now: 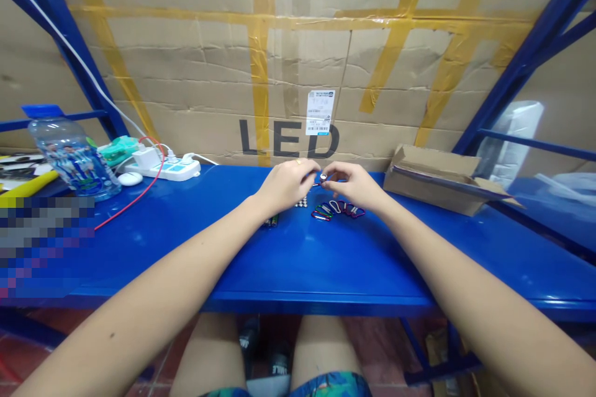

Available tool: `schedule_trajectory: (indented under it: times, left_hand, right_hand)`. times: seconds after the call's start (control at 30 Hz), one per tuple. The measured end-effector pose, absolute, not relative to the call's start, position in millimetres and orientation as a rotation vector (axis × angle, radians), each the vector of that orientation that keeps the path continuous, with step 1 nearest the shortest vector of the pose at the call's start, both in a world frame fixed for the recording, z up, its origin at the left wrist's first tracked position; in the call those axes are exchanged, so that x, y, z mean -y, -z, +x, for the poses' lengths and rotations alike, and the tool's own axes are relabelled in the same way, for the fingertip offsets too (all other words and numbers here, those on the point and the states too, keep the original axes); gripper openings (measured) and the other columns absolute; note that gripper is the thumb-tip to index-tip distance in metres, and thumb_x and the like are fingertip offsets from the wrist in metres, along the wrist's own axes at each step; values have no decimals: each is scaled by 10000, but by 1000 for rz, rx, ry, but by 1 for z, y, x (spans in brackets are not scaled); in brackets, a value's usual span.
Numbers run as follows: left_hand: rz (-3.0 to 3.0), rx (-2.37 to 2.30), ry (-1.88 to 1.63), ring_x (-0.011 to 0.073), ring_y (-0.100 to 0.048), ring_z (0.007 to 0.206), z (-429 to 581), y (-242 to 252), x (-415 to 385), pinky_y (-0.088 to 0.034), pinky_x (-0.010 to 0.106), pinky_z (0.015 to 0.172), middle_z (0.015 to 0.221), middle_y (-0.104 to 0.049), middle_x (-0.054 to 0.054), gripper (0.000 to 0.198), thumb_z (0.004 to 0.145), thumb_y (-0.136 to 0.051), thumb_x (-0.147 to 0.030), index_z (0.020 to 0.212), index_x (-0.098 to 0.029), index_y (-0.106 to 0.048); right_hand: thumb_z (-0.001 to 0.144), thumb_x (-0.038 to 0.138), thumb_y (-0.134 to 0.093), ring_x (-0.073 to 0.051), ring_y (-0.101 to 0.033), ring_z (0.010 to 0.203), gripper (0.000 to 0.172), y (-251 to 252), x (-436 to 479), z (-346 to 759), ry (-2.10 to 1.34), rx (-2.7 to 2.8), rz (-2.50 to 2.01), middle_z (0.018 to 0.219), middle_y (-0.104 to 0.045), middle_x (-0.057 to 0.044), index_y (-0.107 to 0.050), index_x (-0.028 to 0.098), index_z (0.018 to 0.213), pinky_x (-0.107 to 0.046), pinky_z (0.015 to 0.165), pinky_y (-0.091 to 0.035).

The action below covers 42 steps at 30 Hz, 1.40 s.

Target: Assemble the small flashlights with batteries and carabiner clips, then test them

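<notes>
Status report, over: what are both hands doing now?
Left hand and right hand pinch one small silver part together. Coloured carabiners lie below on the blue bench. Nothing between them.

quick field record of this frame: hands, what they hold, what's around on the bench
left hand: fingers pinched on a small silver part, shared with the right
right hand: pinching the same part from the other side
below hands: coloured carabiner clips lying on the blue bench
bench left: water bottle, power strip, red wire
bench right: open cardboard box
backdrop: taped cardboard marked LED
</notes>
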<state>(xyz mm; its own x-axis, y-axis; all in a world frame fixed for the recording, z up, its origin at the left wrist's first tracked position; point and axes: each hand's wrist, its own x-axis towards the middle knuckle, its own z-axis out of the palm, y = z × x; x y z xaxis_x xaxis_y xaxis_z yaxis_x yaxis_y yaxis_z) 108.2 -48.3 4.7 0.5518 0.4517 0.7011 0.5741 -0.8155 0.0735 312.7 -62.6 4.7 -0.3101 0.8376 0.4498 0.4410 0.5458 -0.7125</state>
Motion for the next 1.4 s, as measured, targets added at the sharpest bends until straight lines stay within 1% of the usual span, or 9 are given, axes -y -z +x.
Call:
schedule_trajectory:
  times: [0.1, 0.23, 0.37, 0.53, 0.67, 0.9, 1.03, 1.2, 1.4]
  left_hand:
    - [-2553, 1087, 1001, 207, -671, 908, 100, -5, 39, -515, 342, 797, 1002, -738, 78, 259, 918, -464, -178, 1019, -185, -702]
    - [-2602, 1328, 679, 239, -677, 870, 85, 0, 26, -503, 347, 739, 953, -752, 99, 290, 858, -476, -145, 928, -194, -753]
    - [-2674, 1383, 549, 242, -680, 873, 77, 8, 15, -506, 347, 772, 955, -758, 89, 278, 827, -530, -170, 938, -237, -776]
    - [-2689, 1390, 452, 245, -684, 886, 80, 12, 10, -504, 344, 794, 967, -757, 95, 228, 825, -590, -209, 938, -238, -785]
    - [-2701, 1497, 426, 245, -688, 809, 82, 7, 12, -502, 332, 715, 894, -750, 101, 162, 787, -623, -202, 857, -212, -769]
    - [-2845, 1698, 412, 159, -637, 598, 80, -1, 13, -430, 241, 519, 691, -729, 55, 66, 656, -643, -160, 669, -178, -706]
    - [-2724, 1595, 651, 172, -627, 609, 81, -1, 17, -438, 273, 545, 689, -719, 67, 43, 665, -643, -163, 637, -180, -671]
    - [-2724, 1170, 1230, 158, -634, 727, 96, -8, 35, -489, 293, 673, 799, -718, 47, 69, 825, -623, -216, 826, -174, -678]
    - [-2708, 793, 1232, 158, -641, 844, 117, -7, 49, -505, 316, 796, 908, -705, 52, 92, 928, -555, -180, 891, -176, -639]
  right_hand:
    - [745, 244, -668, -177, -625, 731, 125, -2, 61, 314, -527, 1975, -1065, 854, -693, -43, -665, 185, 855, -320, 616, -523]
    - [767, 250, -667, -182, -629, 748, 125, 0, 59, 315, -478, 2003, -1096, 850, -700, -42, -675, 191, 877, -336, 657, -527]
    - [774, 262, -667, -184, -625, 762, 126, 1, 59, 314, -461, 2024, -1085, 863, -701, -44, -675, 192, 880, -346, 679, -528]
    - [779, 262, -651, -181, -622, 773, 121, 2, 59, 314, -465, 2065, -1064, 872, -698, -38, -669, 193, 877, -342, 693, -519]
    - [776, 264, -649, -184, -629, 787, 130, 0, 62, 312, -487, 2075, -1051, 876, -699, -43, -672, 188, 878, -341, 709, -510]
    - [776, 266, -646, -179, -634, 792, 135, -1, 64, 310, -501, 2099, -1036, 865, -696, -34, -675, 189, 883, -331, 713, -499]
    - [781, 266, -640, -183, -621, 773, 132, 1, 63, 310, -487, 2090, -1069, 857, -691, -37, -663, 191, 887, -340, 702, -501]
    - [773, 241, -629, -186, -607, 752, 111, 1, 60, 311, -412, 2034, -1134, 832, -690, -41, -650, 189, 868, -339, 680, -493]
    - [767, 212, -590, -183, -593, 738, 74, -1, 61, 311, -433, 2045, -1096, 801, -681, -34, -620, 191, 832, -331, 668, -475]
